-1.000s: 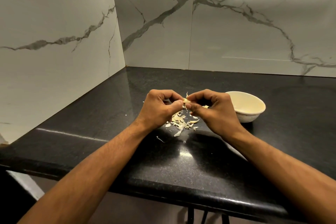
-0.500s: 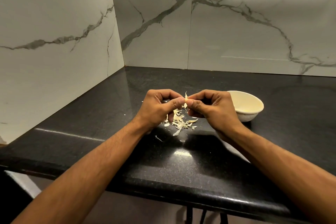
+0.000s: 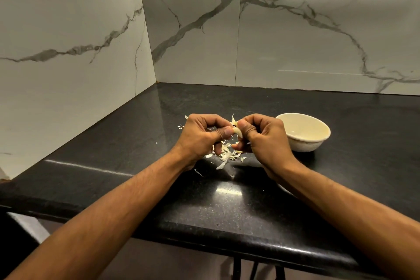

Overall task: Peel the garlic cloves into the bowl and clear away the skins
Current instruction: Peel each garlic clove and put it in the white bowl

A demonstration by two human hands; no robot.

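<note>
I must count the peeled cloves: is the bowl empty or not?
Cannot tell: the upright bowl shows mostly bare cream inside, but its near wall hides the bottom.

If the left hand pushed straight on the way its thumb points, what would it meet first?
The pale garlic clove it already pinches, then the right hand directly behind; depth between them is hard to judge.

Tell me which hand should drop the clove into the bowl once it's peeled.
Right, probably. The right hand sits just beside the bowl, while the left hand is on the far side of the garlic clove both pinch.
</note>
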